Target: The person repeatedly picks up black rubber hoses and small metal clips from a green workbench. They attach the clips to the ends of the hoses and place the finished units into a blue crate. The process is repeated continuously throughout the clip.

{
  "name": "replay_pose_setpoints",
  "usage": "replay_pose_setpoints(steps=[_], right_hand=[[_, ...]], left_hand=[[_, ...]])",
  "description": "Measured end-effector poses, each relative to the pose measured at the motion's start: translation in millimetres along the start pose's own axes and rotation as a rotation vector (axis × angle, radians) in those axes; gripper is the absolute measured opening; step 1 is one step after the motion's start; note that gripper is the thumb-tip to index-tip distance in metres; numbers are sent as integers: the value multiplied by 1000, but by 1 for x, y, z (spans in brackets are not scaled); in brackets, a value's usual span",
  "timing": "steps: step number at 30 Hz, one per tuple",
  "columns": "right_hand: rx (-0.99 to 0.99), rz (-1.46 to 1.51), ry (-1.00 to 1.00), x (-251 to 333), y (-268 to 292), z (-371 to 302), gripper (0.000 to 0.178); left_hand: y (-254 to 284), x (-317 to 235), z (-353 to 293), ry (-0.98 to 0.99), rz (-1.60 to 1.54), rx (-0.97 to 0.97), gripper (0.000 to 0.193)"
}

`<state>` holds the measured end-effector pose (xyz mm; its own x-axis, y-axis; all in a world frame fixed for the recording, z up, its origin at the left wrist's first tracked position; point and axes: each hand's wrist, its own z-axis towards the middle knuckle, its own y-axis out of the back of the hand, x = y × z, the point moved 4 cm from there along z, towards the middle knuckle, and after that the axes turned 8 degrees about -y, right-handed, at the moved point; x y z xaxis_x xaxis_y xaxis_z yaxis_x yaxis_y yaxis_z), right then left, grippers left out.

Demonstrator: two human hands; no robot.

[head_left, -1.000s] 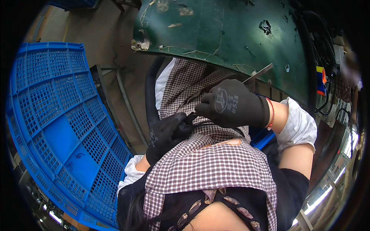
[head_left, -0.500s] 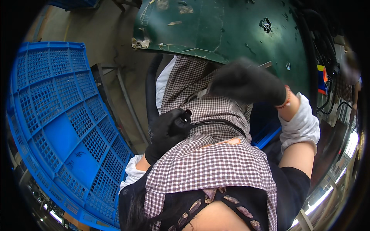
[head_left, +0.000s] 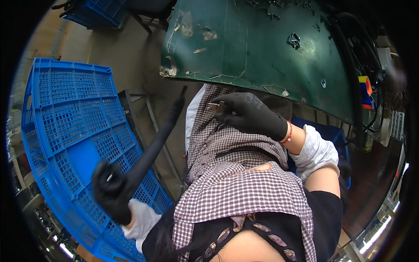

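My left hand [head_left: 111,190], in a black glove, is over the blue plastic crate on the left. It is blurred, with its fingers curled; a small bright spot shows among them, too small to name. In front of my lap is my right hand [head_left: 251,114], also in a black glove, pinching a small metal piece [head_left: 217,106] between thumb and fingers. The piece looks angular and brassy-silver, and its end sticks out to the left. Beneath my right hand lies the checked apron [head_left: 244,192] that covers my lap.
Ahead is a green-topped table [head_left: 235,48] with a bent metal part [head_left: 294,41] and several dark pieces at its far edge. The blue perforated crate [head_left: 74,105] stands tilted at left. A long black shape [head_left: 159,135] slants past my left hand. Black cables [head_left: 362,48] hang at right.
My left hand has moved from my lap leftward to over the crate. My right hand has come away from the table edge, down and left, and the metal piece shows clearly. The view has shifted slightly.
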<state>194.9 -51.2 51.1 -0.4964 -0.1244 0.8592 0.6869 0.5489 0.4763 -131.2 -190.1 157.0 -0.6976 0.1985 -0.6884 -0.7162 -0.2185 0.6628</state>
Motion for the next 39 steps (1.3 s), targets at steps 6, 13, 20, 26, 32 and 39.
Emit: replay_pose_setpoints(steps=[6,13,20,26,32,39], right_hand=[[-126,23,-35,-4,1,8,35],[34,668,-58,-19,3,7,21],[10,324,-171,-14,16,-17,21],[94,244,-315,10,-7,4,36],[-660,-482,-43,-36,114,-7,15],[-796,-876,-533,-104,194,1,14]], left_hand=[[178,26,-72,-222,937,-303,36],[190,178,-63,-147,157,-531,48],[-17,188,7,134,175,-92,63],[-193,0,17,339,-848,633,84],[-190,11,27,120,-418,470,70],[-186,21,31,-23,-303,376,65]])
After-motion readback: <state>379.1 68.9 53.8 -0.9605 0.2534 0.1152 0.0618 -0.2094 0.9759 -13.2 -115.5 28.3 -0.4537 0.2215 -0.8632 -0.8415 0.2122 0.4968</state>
